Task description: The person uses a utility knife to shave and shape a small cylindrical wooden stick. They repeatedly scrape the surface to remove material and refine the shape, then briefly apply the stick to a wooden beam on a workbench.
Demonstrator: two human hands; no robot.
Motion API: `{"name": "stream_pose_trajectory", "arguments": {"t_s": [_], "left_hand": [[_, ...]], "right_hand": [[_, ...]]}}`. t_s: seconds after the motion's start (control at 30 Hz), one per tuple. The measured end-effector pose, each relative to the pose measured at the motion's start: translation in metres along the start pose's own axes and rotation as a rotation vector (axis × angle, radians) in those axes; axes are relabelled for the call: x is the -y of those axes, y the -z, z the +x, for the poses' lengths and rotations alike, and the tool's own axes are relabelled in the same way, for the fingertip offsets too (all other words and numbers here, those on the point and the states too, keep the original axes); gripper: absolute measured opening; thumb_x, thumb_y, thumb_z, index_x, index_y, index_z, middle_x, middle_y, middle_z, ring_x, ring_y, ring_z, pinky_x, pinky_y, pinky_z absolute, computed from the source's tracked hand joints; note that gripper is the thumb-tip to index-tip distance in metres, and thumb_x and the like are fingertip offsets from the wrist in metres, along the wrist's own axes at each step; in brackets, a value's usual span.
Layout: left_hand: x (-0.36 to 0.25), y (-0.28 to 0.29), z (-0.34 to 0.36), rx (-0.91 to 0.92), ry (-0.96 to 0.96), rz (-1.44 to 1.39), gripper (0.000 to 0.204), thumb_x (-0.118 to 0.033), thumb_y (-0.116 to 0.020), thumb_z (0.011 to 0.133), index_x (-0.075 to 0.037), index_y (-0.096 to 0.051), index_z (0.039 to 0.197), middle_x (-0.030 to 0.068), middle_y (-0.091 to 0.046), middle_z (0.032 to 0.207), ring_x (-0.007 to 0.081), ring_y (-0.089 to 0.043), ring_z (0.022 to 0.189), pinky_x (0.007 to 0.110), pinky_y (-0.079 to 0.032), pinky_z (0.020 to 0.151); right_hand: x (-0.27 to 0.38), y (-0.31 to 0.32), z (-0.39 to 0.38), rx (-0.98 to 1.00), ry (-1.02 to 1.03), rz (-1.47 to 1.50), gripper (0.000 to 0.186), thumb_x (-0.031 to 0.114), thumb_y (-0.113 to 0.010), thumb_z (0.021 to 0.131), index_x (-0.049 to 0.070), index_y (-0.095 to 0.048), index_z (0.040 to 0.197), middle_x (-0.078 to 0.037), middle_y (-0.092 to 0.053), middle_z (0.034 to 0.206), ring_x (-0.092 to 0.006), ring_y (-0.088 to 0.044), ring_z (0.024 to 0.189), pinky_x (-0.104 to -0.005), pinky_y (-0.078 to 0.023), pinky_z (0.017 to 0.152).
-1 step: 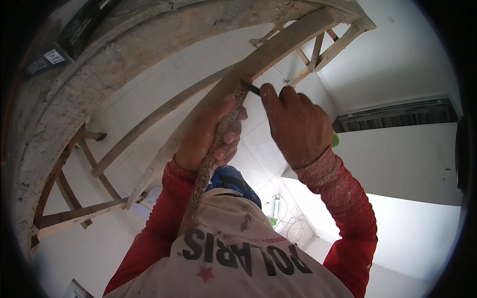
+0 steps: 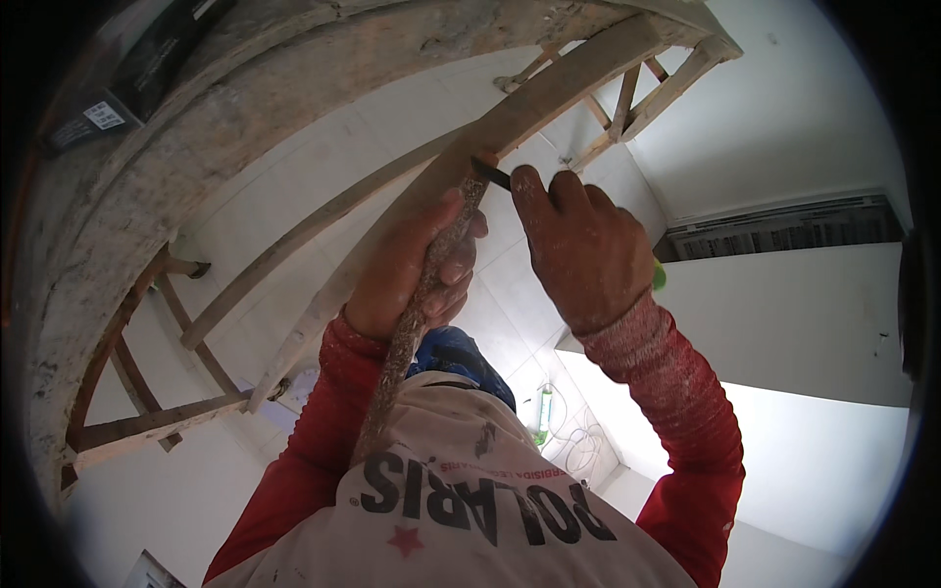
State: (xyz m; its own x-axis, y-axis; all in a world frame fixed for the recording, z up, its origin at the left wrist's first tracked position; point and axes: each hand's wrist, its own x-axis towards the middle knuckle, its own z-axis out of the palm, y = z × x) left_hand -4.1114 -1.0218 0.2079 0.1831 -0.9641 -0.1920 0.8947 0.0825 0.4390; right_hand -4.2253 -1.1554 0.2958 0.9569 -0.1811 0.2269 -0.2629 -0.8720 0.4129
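Note:
My left hand (image 2: 397,274) is closed round a long rough stick (image 2: 404,338) speckled with pale dust. Its lower end rests against my dusty shirt front (image 2: 461,490), and its upper end lies against a wooden beam (image 2: 549,98). My right hand (image 2: 588,250) grips a tool with a narrow dark blade (image 2: 492,173); the handle is mostly hidden in the fist. The blade crosses the stick's upper tip, where a patch of fresh orange-brown wood shows. A green bit (image 2: 659,274) peeks out beside my right wrist; I cannot tell whether it belongs to the tool.
A worn wooden tabletop edge (image 2: 255,108) curves along the top and left, with braced legs (image 2: 162,416) below. A black box (image 2: 108,108) sits at the upper left. At the right is a white panel (image 2: 784,314). A green tube (image 2: 544,412) and cables lie on the floor.
My right hand and the blade have shifted very slightly left. My left hand keeps its hold on the stick.

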Motion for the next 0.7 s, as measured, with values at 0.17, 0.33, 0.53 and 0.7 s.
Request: {"name": "stream_pose_trajectory", "arguments": {"t_s": [0.17,0.33,0.53,0.7], "left_hand": [[-0.003,-0.001,-0.001,0.000,-0.042,0.030,0.040,-0.042,-0.045,0.106,-0.003,-0.055,0.101,-0.0044,-0.049,0.057,0.0041,-0.040,0.034,0.021,-0.032,0.031],[-0.004,0.005,0.006,0.052,-0.030,0.021,0.041,-0.042,-0.045,0.106,-0.003,-0.055,0.102,-0.0051,-0.049,0.056,0.0041,-0.040,0.034,0.021,-0.033,0.031],[-0.002,0.003,0.006,0.027,-0.013,-0.001,0.041,-0.043,-0.045,0.107,-0.003,-0.055,0.101,-0.0054,-0.048,0.054,0.0034,-0.040,0.033,0.020,-0.033,0.030],[-0.003,0.004,0.004,0.037,-0.039,0.028,0.041,-0.043,-0.045,0.107,-0.004,-0.056,0.101,-0.0055,-0.048,0.054,0.0036,-0.040,0.033,0.020,-0.033,0.030]], "right_hand": [[0.003,0.006,-0.002,0.031,0.018,-0.012,0.024,0.012,-0.063,0.089,0.011,-0.058,0.112,-0.005,-0.055,0.077,-0.0181,-0.063,0.063,-0.0314,-0.053,0.049],[-0.007,-0.016,0.014,-0.047,-0.021,-0.020,0.027,0.010,-0.064,0.087,0.013,-0.061,0.114,-0.003,-0.055,0.075,-0.0164,-0.063,0.062,-0.0308,-0.051,0.047],[0.004,-0.004,0.004,-0.046,0.042,-0.014,0.030,0.013,-0.064,0.084,0.008,-0.060,0.113,-0.003,-0.055,0.076,-0.0159,-0.062,0.062,-0.0299,-0.050,0.045],[0.008,0.000,-0.001,-0.016,0.021,-0.041,0.032,0.017,-0.066,0.082,0.007,-0.061,0.112,-0.003,-0.054,0.075,-0.0161,-0.062,0.060,-0.0301,-0.051,0.045]]}}
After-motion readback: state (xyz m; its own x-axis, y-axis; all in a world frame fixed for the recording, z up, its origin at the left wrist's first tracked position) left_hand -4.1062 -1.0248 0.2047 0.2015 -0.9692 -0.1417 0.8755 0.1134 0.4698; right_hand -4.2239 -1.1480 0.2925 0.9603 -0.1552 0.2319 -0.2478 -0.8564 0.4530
